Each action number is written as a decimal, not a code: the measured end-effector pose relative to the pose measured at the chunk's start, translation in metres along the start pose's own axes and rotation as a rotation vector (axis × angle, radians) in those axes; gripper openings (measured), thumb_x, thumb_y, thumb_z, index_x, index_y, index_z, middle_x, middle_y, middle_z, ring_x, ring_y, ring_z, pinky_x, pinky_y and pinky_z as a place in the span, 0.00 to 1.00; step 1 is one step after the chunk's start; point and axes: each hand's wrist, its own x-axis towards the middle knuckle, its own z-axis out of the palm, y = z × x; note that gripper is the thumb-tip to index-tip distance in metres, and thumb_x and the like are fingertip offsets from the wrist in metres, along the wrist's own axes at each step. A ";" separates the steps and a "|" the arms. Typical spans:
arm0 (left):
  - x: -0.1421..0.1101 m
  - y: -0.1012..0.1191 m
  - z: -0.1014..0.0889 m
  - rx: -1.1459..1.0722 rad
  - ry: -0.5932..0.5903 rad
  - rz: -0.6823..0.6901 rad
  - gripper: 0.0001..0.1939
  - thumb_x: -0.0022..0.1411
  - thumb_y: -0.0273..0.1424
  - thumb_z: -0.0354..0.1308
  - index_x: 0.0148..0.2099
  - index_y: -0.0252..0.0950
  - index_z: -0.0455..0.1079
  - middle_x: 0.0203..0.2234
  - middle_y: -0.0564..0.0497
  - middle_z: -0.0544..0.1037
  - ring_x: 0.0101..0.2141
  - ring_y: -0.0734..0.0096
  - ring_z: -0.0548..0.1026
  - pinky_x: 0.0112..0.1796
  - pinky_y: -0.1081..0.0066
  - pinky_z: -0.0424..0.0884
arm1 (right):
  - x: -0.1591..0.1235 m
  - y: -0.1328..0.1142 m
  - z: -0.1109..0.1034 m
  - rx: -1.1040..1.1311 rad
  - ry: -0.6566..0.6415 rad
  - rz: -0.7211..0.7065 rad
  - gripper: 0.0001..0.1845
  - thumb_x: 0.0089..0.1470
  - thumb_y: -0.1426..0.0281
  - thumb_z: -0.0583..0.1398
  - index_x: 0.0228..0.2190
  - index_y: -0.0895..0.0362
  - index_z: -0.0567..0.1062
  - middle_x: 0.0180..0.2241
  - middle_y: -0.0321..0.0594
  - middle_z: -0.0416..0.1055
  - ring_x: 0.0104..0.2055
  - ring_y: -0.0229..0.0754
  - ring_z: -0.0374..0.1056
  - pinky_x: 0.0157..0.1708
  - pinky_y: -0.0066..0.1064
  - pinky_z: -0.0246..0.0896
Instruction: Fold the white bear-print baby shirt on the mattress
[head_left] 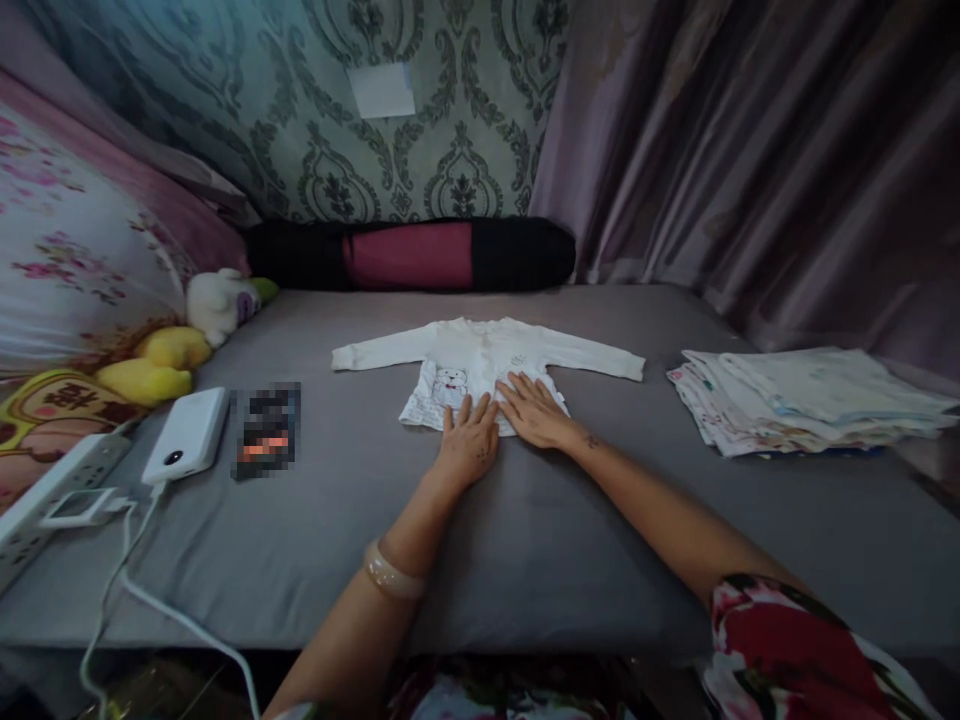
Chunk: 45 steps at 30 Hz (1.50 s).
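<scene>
A small white long-sleeved baby shirt [465, 350] lies spread flat on the grey sheet [315, 560], its sleeves stretched out to both sides. A bear print shows on its lower left front. My left hand [470, 440] rests on the bottom hem, fingers extended and flat. Beside it, my right hand [534, 410] lies palm down on the lower right front, with the fingers spread. Both hands touch the cloth without gripping it, and they cover part of the hem.
At the right sits a stack of folded clothes [795, 400]. On the left are a white power bank [186, 435], a power strip [64, 490], a cable [187, 625], a pixelated object [265, 430] and plush toys [161, 362]. A black and red bolster [409, 255] lies along the wall.
</scene>
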 end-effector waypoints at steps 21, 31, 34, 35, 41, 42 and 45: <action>-0.005 -0.004 -0.001 -0.019 0.009 -0.106 0.29 0.70 0.40 0.40 0.68 0.34 0.52 0.66 0.41 0.55 0.67 0.53 0.50 0.63 0.46 0.47 | -0.013 -0.001 -0.003 -0.016 -0.026 -0.175 0.34 0.67 0.58 0.38 0.66 0.65 0.50 0.69 0.50 0.41 0.71 0.47 0.35 0.68 0.46 0.32; -0.010 0.000 -0.005 0.064 0.044 -0.207 0.32 0.69 0.47 0.40 0.66 0.32 0.56 0.66 0.39 0.55 0.66 0.50 0.52 0.62 0.45 0.50 | 0.057 0.001 0.001 -0.001 -0.023 0.115 0.33 0.66 0.60 0.37 0.67 0.60 0.50 0.69 0.46 0.39 0.71 0.49 0.34 0.66 0.53 0.29; -0.010 -0.004 -0.010 0.063 0.126 -0.217 0.31 0.69 0.48 0.40 0.63 0.33 0.61 0.63 0.39 0.62 0.63 0.51 0.58 0.59 0.50 0.55 | 0.085 0.008 0.002 -0.032 0.022 0.210 0.32 0.66 0.60 0.38 0.66 0.58 0.50 0.69 0.47 0.40 0.70 0.51 0.35 0.66 0.55 0.30; -0.010 -0.006 -0.012 0.061 0.159 -0.226 0.29 0.69 0.48 0.40 0.61 0.33 0.63 0.61 0.39 0.65 0.61 0.53 0.61 0.58 0.52 0.57 | 0.094 0.011 0.001 -0.040 0.032 0.235 0.32 0.66 0.59 0.38 0.66 0.58 0.51 0.69 0.48 0.41 0.70 0.51 0.36 0.65 0.55 0.30; -0.007 -0.026 -0.023 0.083 0.264 -0.325 0.19 0.68 0.39 0.46 0.53 0.35 0.69 0.48 0.42 0.75 0.48 0.54 0.70 0.47 0.57 0.63 | 0.143 0.027 -0.004 -0.035 0.032 0.376 0.34 0.66 0.58 0.38 0.66 0.62 0.50 0.69 0.50 0.40 0.70 0.52 0.36 0.65 0.53 0.31; -0.006 -0.031 -0.025 0.087 0.286 -0.361 0.18 0.68 0.38 0.47 0.53 0.36 0.69 0.48 0.43 0.75 0.48 0.54 0.70 0.46 0.57 0.63 | 0.148 0.029 -0.004 -0.034 0.042 0.394 0.34 0.66 0.58 0.38 0.66 0.63 0.50 0.69 0.50 0.40 0.70 0.52 0.36 0.65 0.54 0.31; -0.006 -0.046 -0.032 0.091 0.351 -0.504 0.18 0.67 0.37 0.47 0.52 0.37 0.70 0.50 0.42 0.74 0.48 0.51 0.68 0.44 0.57 0.63 | 0.150 0.028 -0.002 -0.045 0.078 0.404 0.34 0.66 0.59 0.38 0.65 0.64 0.52 0.69 0.51 0.42 0.70 0.53 0.38 0.65 0.54 0.31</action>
